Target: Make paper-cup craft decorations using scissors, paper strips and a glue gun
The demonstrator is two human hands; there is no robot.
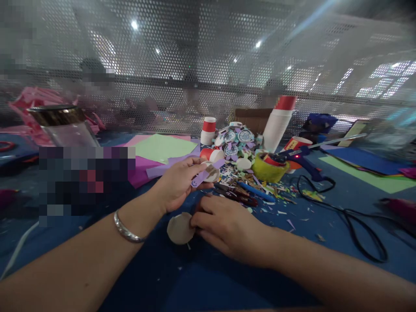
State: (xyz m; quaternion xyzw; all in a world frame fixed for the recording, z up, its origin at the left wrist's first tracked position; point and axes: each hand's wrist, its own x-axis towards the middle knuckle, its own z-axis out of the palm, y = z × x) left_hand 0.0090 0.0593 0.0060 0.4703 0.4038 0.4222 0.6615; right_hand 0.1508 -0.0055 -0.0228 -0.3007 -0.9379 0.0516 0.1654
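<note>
My left hand [178,184] is closed in a pinch on a purple paper strip [202,176] and a round cardboard piece [212,174] behind it. Low over the blue table, my right hand [229,227] has its fingers curled, with the fingertips at the right edge of a round beige cardboard disc [179,229]. My fingers cover part of that edge. Just beyond my hands lies a red and white paper cup [216,155] on its side. A blue pen [256,192] and dark-handled scissors [238,195] rest among paper scraps to the right.
A glue gun [303,161] with a black cord lies across a yellow tape roll [269,169]. Behind stand a tall paper cup stack [277,128] and a pile of decorated discs [232,138]. Coloured paper sheets [165,148] lie left, near a glass jar [65,130].
</note>
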